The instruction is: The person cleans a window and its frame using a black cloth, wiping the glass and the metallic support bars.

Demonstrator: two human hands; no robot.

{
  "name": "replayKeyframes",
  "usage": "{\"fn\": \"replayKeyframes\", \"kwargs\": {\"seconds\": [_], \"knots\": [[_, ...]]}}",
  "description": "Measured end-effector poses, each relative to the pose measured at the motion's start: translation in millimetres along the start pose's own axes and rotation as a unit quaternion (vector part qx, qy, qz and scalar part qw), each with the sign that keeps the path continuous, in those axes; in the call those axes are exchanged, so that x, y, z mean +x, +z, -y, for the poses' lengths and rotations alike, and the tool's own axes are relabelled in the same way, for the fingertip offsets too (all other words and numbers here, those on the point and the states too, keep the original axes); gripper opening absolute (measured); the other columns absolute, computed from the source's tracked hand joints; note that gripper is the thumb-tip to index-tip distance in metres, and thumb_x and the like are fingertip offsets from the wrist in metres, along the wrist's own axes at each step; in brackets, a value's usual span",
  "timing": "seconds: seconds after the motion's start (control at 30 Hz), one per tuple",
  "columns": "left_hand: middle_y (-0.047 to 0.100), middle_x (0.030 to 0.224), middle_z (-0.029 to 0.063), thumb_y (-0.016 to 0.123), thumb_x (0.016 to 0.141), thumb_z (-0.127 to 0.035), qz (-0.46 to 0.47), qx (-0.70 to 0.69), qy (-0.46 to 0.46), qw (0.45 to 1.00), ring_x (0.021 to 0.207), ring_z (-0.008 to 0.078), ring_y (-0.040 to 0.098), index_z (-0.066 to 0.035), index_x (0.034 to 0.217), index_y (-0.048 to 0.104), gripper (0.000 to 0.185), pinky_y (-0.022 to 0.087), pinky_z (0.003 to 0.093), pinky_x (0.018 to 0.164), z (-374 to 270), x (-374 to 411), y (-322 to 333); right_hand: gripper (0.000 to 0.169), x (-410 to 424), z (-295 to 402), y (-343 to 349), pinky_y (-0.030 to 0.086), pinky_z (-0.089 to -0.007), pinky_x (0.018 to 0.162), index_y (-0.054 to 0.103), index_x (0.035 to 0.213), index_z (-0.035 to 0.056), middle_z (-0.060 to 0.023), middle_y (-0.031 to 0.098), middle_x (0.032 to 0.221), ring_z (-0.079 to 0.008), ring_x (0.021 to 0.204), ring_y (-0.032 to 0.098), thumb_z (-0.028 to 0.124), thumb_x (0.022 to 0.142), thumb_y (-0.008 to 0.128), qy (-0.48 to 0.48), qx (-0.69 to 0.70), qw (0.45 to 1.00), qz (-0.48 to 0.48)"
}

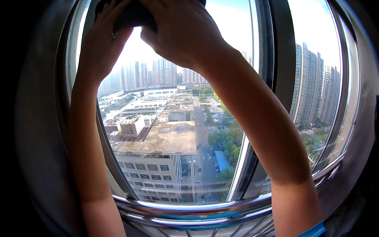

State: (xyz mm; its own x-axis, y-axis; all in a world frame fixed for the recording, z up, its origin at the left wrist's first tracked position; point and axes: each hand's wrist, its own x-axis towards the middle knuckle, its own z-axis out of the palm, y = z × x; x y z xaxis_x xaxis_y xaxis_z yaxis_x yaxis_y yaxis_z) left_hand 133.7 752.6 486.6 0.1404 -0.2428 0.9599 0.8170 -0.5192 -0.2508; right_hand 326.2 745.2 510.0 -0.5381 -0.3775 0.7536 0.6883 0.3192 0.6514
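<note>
Both of my arms reach up in front of a tall window pane. A dark, soft-looking item, perhaps a cloth, is at the top edge of the view. My left hand grips its left side, the thumb beneath it. My right hand lies over its right side with the fingers bent around it. The upper part of the item and most fingertips are cut off by the frame. Whether the item touches the glass cannot be told.
A shiny metal guard rail with bars below runs along the window's foot. A dark vertical window frame stands to the right, with another pane beyond it. Outside, far below, are rooftops, a road, trees and tower blocks.
</note>
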Motion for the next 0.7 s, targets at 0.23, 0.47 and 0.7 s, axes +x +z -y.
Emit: {"fn": "replayKeyframes", "kwargs": {"seconds": [0.23, 0.47, 0.7], "knots": [[0.043, 0.162, 0.0158, 0.066, 0.100, -0.037, -0.026, 0.023, 0.046, 0.998, 0.148, 0.0431, 0.040, -0.037, 0.156, 0.046, 0.060, 0.042, 0.0518, 0.118, 10, -44, 13, 0.067, -31, 28, -16, 0.021, -0.0511, 0.128, 0.047, 0.149, -0.0034, -0.0256, 0.043, 0.156, -0.0393, 0.151, 0.035, 0.033, 0.095, 0.064, 0.016, 0.004, 0.999, 0.048], [0.040, 0.164, 0.0179, 0.069, 0.096, -0.033, 0.021, 0.045, 0.003, 0.999, 0.150, 0.0441, 0.037, -0.028, 0.158, 0.045, 0.067, 0.038, 0.0573, 0.120, -35, -102, -6, 0.070, -78, 69, -36, 0.019, -0.0483, 0.130, 0.058, 0.143, 0.0007, -0.0169, 0.050, 0.155, -0.0332, 0.150, 0.038, 0.026, 0.081, 0.077, 0.054, 0.021, 0.995, 0.087], [0.038, 0.166, 0.0128, 0.067, 0.099, -0.016, 0.053, 0.030, -0.023, 0.998, 0.150, 0.0447, 0.037, -0.025, 0.160, 0.043, 0.066, 0.042, 0.0588, 0.116, -73, -141, -10, 0.078, -119, 96, -71, 0.017, -0.0490, 0.131, 0.049, 0.150, 0.0051, -0.0140, 0.043, 0.161, -0.0327, 0.153, 0.034, 0.025, 0.081, 0.079, 0.093, 0.023, 0.979, 0.178]]}}
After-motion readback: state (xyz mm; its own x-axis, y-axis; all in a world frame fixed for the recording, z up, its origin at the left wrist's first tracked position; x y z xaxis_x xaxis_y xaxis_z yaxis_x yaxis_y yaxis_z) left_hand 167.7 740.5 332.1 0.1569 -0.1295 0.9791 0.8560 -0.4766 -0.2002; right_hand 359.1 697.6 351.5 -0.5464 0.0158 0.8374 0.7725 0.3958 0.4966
